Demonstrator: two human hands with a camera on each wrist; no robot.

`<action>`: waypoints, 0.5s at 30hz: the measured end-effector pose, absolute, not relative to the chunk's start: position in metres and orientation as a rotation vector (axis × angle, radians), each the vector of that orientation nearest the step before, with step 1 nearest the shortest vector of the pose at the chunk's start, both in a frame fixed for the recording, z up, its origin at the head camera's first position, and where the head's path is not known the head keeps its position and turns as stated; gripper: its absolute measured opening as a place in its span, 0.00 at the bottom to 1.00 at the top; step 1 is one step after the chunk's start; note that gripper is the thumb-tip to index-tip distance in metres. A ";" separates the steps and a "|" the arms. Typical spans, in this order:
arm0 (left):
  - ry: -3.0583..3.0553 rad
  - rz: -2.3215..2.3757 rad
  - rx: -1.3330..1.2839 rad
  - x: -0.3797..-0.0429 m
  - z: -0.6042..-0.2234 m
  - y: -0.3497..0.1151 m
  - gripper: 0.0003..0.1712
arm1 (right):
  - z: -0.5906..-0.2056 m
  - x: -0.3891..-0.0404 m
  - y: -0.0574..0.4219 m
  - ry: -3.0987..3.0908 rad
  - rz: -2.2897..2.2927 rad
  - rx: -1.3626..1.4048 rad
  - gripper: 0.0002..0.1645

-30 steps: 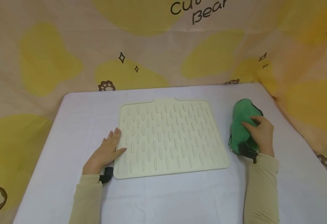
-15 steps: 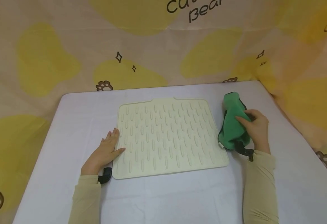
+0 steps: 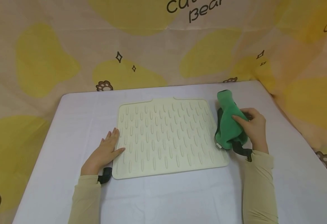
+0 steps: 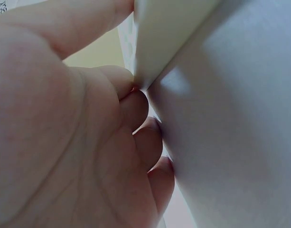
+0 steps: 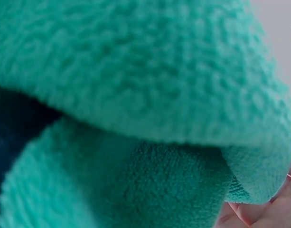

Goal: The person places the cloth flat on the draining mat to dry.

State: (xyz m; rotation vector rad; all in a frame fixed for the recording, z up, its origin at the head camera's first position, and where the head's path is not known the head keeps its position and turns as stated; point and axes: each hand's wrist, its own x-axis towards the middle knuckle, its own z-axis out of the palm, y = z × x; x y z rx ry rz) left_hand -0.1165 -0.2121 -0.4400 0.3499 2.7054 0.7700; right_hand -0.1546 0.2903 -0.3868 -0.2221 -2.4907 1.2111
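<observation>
A cream-coloured mat (image 3: pixel 166 137) with rows of raised oval ridges lies flat on the white table, a tab at its far edge. At its left edge rests my left hand (image 3: pixel 102 154), fingers straight and thumb over the border; the left wrist view shows the fingertips right by the mat's side (image 4: pixel 169 38). My right hand (image 3: pixel 254 127) pinches a green cloth (image 3: pixel 229 124) with dark edging and a small white tag, bunched up and overlapping the mat's right edge in the head view. Up close in the right wrist view, the cloth's fuzzy folds (image 5: pixel 150 71) hide most of that hand.
The white-covered table (image 3: pixel 163 202) reaches back to a hanging cloth backdrop (image 3: pixel 141 40) with yellow patches, paw prints and lettering. Black wrist camera mounts (image 3: pixel 105 175) sit at both sleeve cuffs.
My right hand has moved left with the green cloth, from the bare table to the mat's right edge. The left hand has stayed at the mat's left edge.
</observation>
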 end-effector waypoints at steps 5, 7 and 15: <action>2.703 0.769 0.349 -0.117 -0.439 -0.212 0.47 | -0.383 -0.155 0.286 -2.449 1.208 -0.175 0.19; 2.702 0.761 0.344 -0.117 -0.438 -0.212 0.47 | -0.382 -0.154 0.284 -2.432 1.218 -0.147 0.18; 2.706 0.762 0.349 -0.117 -0.438 -0.211 0.47 | -0.378 -0.153 0.277 -2.392 1.268 -0.048 0.16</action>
